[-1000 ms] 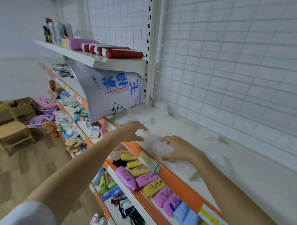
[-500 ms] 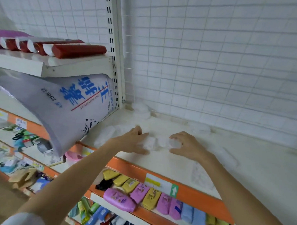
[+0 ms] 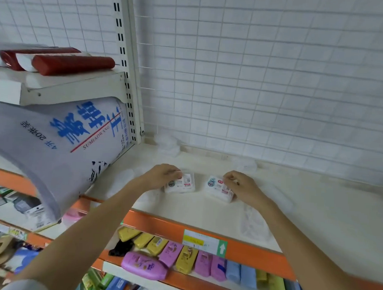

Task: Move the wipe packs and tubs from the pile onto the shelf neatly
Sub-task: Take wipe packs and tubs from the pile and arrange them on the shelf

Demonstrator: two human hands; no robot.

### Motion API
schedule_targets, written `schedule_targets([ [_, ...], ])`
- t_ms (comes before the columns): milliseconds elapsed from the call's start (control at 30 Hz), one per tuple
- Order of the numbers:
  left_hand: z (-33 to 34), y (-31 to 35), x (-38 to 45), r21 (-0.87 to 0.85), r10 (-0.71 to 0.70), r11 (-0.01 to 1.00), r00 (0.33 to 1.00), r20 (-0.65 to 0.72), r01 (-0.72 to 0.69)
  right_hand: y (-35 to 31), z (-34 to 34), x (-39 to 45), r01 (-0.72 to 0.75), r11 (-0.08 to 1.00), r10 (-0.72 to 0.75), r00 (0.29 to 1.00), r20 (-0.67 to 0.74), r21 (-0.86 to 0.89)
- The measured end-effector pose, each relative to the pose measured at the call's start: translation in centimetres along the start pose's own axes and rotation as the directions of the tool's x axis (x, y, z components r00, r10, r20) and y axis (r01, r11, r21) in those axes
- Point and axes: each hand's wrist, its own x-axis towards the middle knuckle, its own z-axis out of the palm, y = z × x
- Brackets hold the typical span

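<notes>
My left hand (image 3: 163, 176) grips left wipe pack (image 3: 181, 185) | my right hand (image 3: 241, 186) grips right wipe pack (image 3: 217, 187) | both packs lie flat on cream shelf (image 3: 314, 216), just behind its orange edge strip (image 3: 160, 225), slightly apart.

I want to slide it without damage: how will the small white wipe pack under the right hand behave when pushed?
The right wipe pack lies flat, so it should slide, not roll or tip. Its rounded corners suggest soft film that may dent. It looks light.
</notes>
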Motion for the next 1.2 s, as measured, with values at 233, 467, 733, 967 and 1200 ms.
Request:
schedule_targets([
  [233,-0.6,-0.1,-1.1,0.164,-0.002,0.986,0.995,0.102,-0.015,-0.3,-0.4,-0.4,0.009,0.975,0.038,0.978,0.205,-0.223],
  [467,0.4,-1.2,-0.6,0.26,0.056,0.963,0.996,0.062,-0.07,-0.2,0.8,-1.0,0.03,0.909,0.012,0.995,0.096,-0.415],
  [733,1.1,-0.3,-0.3,0.262,0.178,0.951,0.983,-0.038,-0.162,-0.7,-0.5,-3.1,0.083,0.884,-0.118,0.992,-0.048,-0.46],
  [967,3.6,5.7,-2.0,0.043,0.415,0.91,0.905,-0.098,-0.413,1.5,-8.0,-11.1,0.074,0.915,-0.177,0.956,-0.232,-0.396],
  [1200,12.5,17.5,-4.0,-0.058,0.609,0.788,0.79,-0.07,-0.613,8.1,-17.4,-26.6,-0.122,0.904,-0.095,0.878,-0.47,-0.41],
])
